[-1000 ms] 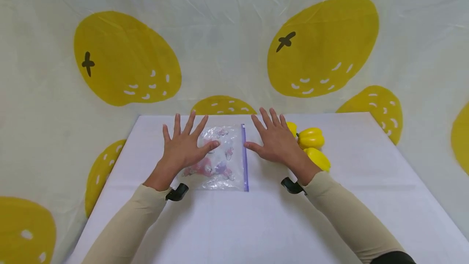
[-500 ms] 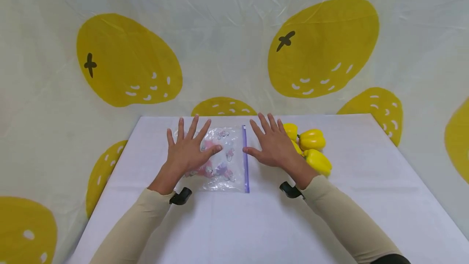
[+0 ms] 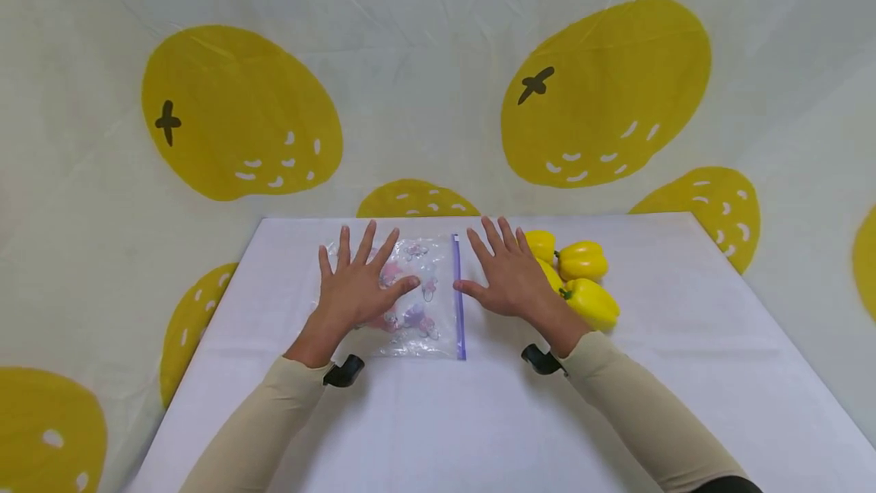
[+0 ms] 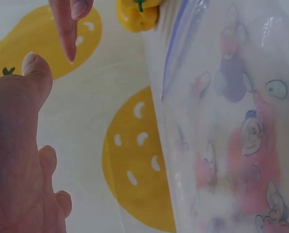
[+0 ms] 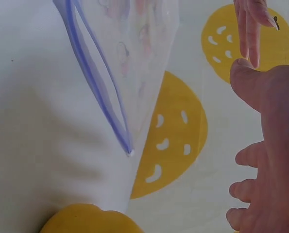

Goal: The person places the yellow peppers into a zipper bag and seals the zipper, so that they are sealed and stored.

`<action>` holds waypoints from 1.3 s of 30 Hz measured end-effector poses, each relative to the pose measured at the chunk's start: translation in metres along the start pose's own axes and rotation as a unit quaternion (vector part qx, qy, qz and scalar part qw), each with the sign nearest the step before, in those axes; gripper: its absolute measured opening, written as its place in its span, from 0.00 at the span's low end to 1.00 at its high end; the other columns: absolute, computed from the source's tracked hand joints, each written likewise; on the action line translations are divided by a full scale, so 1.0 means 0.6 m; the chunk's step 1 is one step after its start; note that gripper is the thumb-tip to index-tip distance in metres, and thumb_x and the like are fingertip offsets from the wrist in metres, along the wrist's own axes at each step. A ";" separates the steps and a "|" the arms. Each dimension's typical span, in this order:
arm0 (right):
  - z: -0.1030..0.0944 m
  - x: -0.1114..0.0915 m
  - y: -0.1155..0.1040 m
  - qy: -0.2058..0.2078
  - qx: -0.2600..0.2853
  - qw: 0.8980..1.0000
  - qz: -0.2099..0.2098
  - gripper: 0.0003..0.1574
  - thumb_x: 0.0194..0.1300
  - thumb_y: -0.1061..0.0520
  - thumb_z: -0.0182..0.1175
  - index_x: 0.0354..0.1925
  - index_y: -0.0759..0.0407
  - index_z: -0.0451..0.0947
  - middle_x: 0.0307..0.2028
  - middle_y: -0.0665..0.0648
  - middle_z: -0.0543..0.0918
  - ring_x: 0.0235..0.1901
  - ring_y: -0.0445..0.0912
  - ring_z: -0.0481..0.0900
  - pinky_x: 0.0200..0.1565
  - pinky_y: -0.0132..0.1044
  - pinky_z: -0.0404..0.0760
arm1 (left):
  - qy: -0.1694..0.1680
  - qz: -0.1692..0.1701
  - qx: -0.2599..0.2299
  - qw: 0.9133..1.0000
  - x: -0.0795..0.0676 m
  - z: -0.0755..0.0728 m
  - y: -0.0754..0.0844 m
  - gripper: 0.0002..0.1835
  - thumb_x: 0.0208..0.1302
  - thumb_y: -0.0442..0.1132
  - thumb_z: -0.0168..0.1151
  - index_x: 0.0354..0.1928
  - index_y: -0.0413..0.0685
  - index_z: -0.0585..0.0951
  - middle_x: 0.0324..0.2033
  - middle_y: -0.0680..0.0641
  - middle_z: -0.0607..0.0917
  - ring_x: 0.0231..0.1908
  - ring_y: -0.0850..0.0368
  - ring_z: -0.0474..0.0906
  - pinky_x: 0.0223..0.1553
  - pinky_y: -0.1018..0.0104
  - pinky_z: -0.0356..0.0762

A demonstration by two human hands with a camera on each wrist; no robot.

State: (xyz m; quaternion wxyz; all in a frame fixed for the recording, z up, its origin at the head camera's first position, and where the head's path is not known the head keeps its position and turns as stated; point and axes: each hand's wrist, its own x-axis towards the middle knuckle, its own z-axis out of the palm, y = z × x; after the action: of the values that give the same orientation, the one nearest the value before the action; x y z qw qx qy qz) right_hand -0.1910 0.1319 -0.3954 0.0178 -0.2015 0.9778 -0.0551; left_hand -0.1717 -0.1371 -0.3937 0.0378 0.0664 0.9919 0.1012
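Note:
A clear zip bag [image 3: 411,341] printed with pink and purple cartoon figures lies flat on the white table, its purple zip edge [image 3: 459,303] toward the right. Over the bag's left part hovers my left hand [image 3: 356,291], fingers spread and holding nothing. My right hand [image 3: 509,276] hangs palm down just right of the zip edge, fingers also spread and free of any object. Beside and partly behind it sit several yellow bell peppers [image 3: 594,303]. In the right wrist view the bag's zip edge [image 5: 98,92] shows slightly parted, with a yellow pepper [image 5: 91,221] at the bottom.
A white cloth covers the table [image 3: 438,432]. Behind it hangs a pale curtain [image 3: 424,82] with large yellow fruit prints. Each wrist wears a small black camera, such as the left one [image 3: 344,371].
My left hand has drifted a little to the right and toward me over the bag. The right hand has come slightly nearer me. The bag and peppers stay in place.

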 end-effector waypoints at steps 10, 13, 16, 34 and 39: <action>0.017 0.000 -0.001 -0.004 -0.007 1.000 0.003 0.61 0.69 0.23 0.52 0.84 0.52 0.45 0.85 0.63 0.42 0.84 0.64 0.38 0.82 0.64 0.42 | 0.000 0.006 0.001 1.000 0.002 0.015 0.009 0.51 0.65 0.81 0.43 0.84 0.73 0.43 0.85 0.48 0.36 0.83 0.32 0.24 0.76 0.22 0.24; 0.020 -0.002 -0.003 -0.003 -0.003 1.000 0.001 0.61 0.69 0.23 0.53 0.84 0.53 0.46 0.85 0.63 0.42 0.84 0.65 0.39 0.82 0.64 0.42 | 0.000 0.006 0.001 1.000 0.003 0.019 0.011 0.51 0.64 0.81 0.43 0.84 0.73 0.43 0.85 0.48 0.36 0.83 0.32 0.23 0.76 0.23 0.23; 0.023 -0.003 -0.004 -0.004 0.007 1.000 -0.002 0.61 0.69 0.24 0.53 0.84 0.53 0.46 0.85 0.64 0.43 0.84 0.65 0.39 0.82 0.64 0.40 | 0.000 0.005 0.005 1.000 0.003 0.023 0.014 0.51 0.64 0.81 0.43 0.84 0.74 0.43 0.85 0.48 0.36 0.83 0.32 0.24 0.76 0.23 0.23; 0.053 -0.009 -0.012 -0.011 0.010 1.000 -0.002 0.61 0.70 0.23 0.53 0.84 0.53 0.46 0.85 0.63 0.43 0.85 0.63 0.38 0.82 0.63 0.42 | 0.010 0.021 0.018 1.000 0.000 0.059 0.020 0.49 0.63 0.84 0.38 0.83 0.78 0.43 0.85 0.50 0.38 0.83 0.33 0.26 0.77 0.25 0.22; 0.057 -0.012 -0.015 -0.011 0.010 1.000 -0.004 0.62 0.69 0.24 0.54 0.84 0.54 0.46 0.85 0.64 0.43 0.84 0.64 0.39 0.82 0.63 0.43 | 0.010 0.022 0.015 1.000 0.000 0.065 0.024 0.49 0.63 0.83 0.39 0.83 0.78 0.44 0.85 0.50 0.39 0.83 0.33 0.27 0.77 0.24 0.21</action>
State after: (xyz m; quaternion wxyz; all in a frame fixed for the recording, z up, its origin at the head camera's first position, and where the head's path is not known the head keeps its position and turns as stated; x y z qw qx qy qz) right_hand -0.1791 0.1233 -0.4281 0.0307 -0.2058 0.9761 -0.0626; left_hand -0.1664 -0.1153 -0.4287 0.0248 0.0881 0.9919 0.0877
